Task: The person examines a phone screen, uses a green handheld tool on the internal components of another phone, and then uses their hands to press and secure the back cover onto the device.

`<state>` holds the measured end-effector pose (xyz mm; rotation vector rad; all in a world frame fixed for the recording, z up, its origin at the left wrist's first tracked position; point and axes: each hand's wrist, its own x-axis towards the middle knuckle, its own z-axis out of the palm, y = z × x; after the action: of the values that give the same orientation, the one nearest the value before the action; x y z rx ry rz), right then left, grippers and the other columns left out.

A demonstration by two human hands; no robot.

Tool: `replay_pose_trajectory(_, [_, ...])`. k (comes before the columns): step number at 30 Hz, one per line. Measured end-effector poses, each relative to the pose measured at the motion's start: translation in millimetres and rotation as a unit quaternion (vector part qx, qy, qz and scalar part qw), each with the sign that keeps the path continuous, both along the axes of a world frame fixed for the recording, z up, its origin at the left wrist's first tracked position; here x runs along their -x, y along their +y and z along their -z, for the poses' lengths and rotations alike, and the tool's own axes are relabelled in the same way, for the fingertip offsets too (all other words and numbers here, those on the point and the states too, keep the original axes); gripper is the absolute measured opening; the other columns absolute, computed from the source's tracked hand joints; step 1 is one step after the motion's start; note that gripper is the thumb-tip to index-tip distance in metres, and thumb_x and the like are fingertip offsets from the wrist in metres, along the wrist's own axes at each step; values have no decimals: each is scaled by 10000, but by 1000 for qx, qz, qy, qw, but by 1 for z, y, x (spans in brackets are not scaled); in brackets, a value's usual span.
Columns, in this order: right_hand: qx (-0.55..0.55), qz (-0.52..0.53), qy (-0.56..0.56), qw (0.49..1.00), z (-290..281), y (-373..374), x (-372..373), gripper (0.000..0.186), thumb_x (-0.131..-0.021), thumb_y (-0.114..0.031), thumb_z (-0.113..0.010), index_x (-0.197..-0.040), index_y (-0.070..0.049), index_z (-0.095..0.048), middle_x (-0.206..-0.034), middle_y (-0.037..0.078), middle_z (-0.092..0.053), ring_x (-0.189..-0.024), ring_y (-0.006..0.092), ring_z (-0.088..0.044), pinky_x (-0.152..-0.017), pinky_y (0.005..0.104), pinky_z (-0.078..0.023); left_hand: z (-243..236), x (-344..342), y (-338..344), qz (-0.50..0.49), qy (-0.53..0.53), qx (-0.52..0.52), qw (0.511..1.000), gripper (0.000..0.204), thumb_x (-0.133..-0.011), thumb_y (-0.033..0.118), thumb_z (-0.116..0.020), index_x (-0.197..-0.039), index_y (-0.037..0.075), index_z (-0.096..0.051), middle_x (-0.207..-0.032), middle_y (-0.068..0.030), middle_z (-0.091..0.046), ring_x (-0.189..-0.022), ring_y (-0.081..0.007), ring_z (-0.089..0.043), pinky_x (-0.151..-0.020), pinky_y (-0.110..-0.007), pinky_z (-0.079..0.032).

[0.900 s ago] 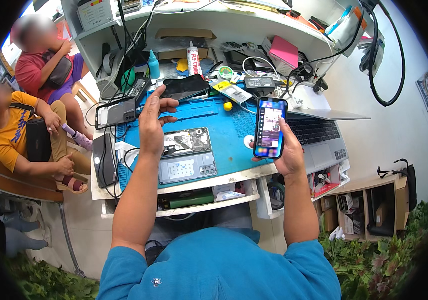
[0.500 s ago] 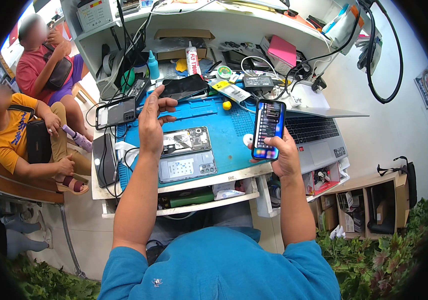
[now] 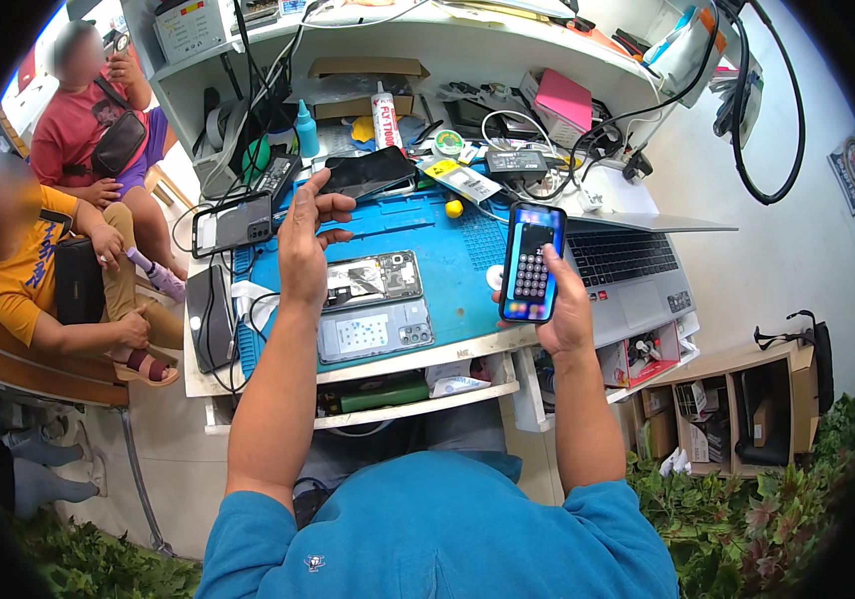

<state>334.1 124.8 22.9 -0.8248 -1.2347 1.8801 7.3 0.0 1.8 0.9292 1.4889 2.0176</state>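
My right hand (image 3: 567, 309) grips an upright smartphone (image 3: 530, 285) with a lit screen showing a grid of round keys; its thumb rests on the screen's right part. My left hand (image 3: 307, 240) is raised over the blue repair mat (image 3: 467, 319), fingers apart and holding nothing. Beside it lie an opened phone (image 3: 377, 275) with exposed innards and, just below, a grey back panel (image 3: 367, 334). A dark phone (image 3: 210, 319) with cables around it is at the mat's left, below a phone case (image 3: 233, 222). A black screen (image 3: 367, 172) lies above the mat.
An open laptop (image 3: 627, 265) stands at right over open drawers. A glue tube (image 3: 385, 120), blue bottle (image 3: 307, 130), adapter (image 3: 515, 165) and tangled cables crowd the back. Two seated people (image 3: 88, 130) are at left. A low wooden cabinet (image 3: 717, 419) and foliage are at right.
My right thumb moved across the screen, whose display changed to the key grid; the phone shifted slightly down. The person in red lowered one hand to the lap and holds a small object up.
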Motion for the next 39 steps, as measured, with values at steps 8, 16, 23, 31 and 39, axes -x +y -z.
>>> replay_pose_trajectory(8, [34,0,21,999,13,0,0,550,-1184,-455,-614,-1534,-30,-636,-1232,235,-828,-939,400,-885,-578,549,-744,1,4,0,9,-10,2,1000,761,-1278,620,-343,-1702,34,-581,-1218,-77,-776,-1145,-183,-694,-957,-381,-559])
replay_pose_trajectory(16, [63,-43,157,985,14,-12,-35,800,-1253,-674,-331,-1653,-21,-565,-1342,297,-808,-1068,399,-855,-886,545,-729,1,7,-3,3,10,-8,1000,777,-1278,629,-329,-1685,20,-588,-1230,-80,-780,-1151,-183,-701,-950,-366,-569])
replay_pose_trajectory(23, [119,28,284,951,19,-30,-118,754,-1218,-650,-403,-1662,-68,-586,-1387,316,-753,-1159,521,-776,-1080,767,-583,2,7,-2,-16,46,-50,998,769,-1286,609,-316,-1669,4,-596,-1253,-98,-789,-1152,-181,-713,-958,-362,-586])
replay_pose_trajectory(31, [-3,196,26,980,24,18,-212,826,-1224,-733,-385,-1550,-14,-626,-1270,238,-801,-1029,397,-854,-881,613,-738,-70,-31,-53,97,150,-138,974,595,-1265,395,-504,-1603,-80,-626,-1184,-153,-759,-1062,-194,-705,-902,-353,-564])
replay_pose_trajectory(39, [-22,327,-177,928,55,114,-301,798,-1168,-727,-606,-1551,-34,-701,-1303,140,-832,-985,283,-854,-726,438,-707,-179,-186,-144,147,348,-339,862,80,-912,56,-874,-965,-4,-883,-988,-124,-821,-752,-196,-764,-622,-281,-617])
